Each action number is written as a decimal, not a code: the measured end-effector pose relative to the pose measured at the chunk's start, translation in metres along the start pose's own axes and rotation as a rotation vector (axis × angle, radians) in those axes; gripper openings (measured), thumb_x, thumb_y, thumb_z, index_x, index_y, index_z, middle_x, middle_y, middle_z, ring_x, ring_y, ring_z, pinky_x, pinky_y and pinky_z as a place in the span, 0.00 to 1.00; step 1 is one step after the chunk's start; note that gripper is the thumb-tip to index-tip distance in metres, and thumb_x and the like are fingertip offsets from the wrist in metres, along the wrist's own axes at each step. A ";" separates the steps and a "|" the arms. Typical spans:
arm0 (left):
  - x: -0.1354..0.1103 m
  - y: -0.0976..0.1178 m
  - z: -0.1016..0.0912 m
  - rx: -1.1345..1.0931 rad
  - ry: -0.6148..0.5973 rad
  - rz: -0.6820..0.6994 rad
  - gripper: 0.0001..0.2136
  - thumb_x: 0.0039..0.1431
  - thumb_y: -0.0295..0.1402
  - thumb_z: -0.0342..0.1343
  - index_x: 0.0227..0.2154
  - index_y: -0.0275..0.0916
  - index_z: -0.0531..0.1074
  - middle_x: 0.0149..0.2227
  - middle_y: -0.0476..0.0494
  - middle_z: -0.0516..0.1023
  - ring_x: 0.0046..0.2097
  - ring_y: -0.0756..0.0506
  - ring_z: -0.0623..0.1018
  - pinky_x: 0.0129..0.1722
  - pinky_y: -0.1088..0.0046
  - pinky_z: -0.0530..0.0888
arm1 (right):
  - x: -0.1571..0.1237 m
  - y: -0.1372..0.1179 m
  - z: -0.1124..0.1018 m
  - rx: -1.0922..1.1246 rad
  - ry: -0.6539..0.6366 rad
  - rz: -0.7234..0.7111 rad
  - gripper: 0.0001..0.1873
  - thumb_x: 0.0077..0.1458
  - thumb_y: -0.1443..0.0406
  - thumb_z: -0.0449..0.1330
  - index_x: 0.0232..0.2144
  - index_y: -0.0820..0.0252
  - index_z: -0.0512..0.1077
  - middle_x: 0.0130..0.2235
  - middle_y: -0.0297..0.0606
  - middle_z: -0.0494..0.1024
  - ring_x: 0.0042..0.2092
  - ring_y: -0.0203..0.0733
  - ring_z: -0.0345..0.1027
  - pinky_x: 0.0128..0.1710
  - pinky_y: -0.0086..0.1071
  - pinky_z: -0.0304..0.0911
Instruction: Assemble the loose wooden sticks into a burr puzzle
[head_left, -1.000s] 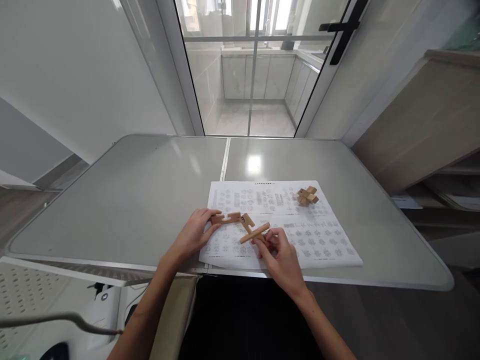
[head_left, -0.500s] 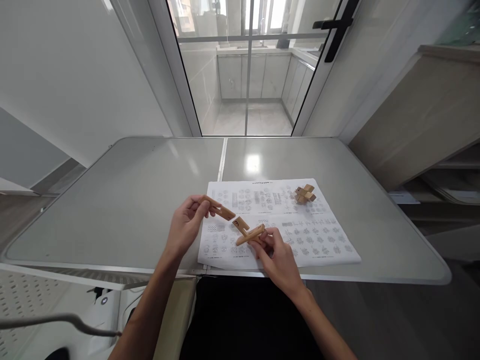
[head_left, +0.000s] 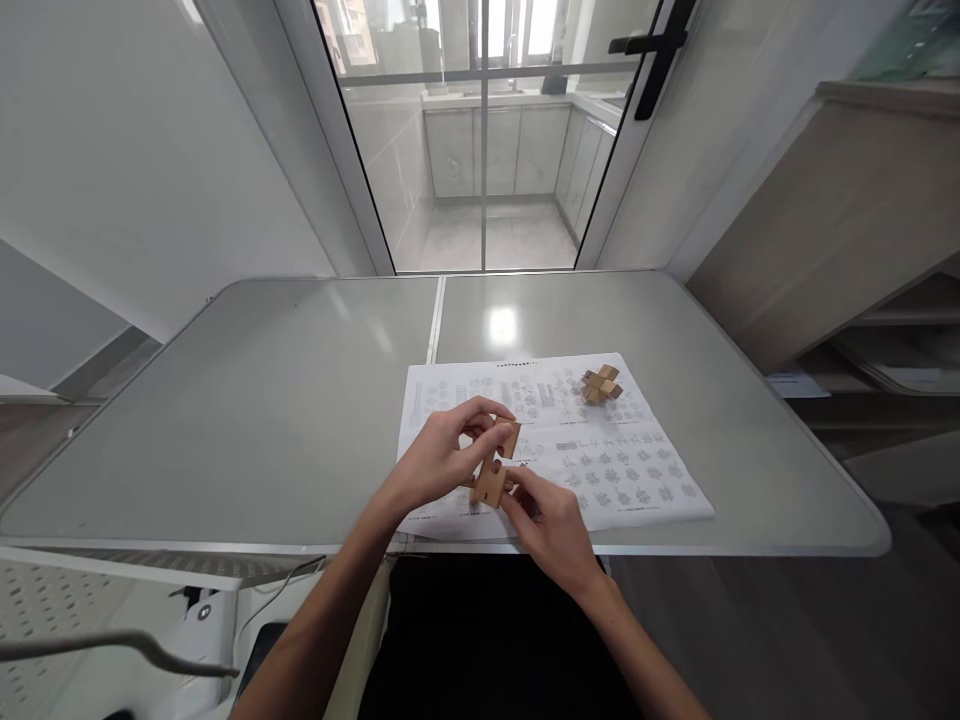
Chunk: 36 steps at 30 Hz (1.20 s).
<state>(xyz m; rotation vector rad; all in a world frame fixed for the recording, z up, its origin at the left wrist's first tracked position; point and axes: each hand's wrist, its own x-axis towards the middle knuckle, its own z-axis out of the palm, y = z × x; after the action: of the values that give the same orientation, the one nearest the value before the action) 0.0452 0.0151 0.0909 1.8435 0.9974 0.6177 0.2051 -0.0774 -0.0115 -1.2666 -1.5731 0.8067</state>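
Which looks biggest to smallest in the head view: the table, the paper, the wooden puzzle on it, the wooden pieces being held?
1. table
2. paper
3. wooden puzzle and wooden pieces: these look about alike. The pieces are nearer the camera and partly covered, so I won't rank them.

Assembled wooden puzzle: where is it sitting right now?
In the head view, the assembled wooden puzzle sits near the far right corner of the instruction sheet, beyond the right hand.
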 end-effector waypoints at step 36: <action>-0.012 -0.009 0.003 0.121 0.039 -0.061 0.08 0.69 0.40 0.58 0.42 0.43 0.77 0.33 0.49 0.85 0.36 0.45 0.83 0.32 0.74 0.73 | -0.001 0.002 0.001 -0.011 0.023 -0.009 0.11 0.70 0.61 0.57 0.48 0.55 0.78 0.34 0.35 0.81 0.28 0.39 0.69 0.30 0.33 0.66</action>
<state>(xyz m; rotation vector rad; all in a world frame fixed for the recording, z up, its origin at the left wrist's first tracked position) 0.0377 0.0052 0.0817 1.9049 1.1342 0.5699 0.2053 -0.0775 -0.0139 -1.2716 -1.5658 0.7764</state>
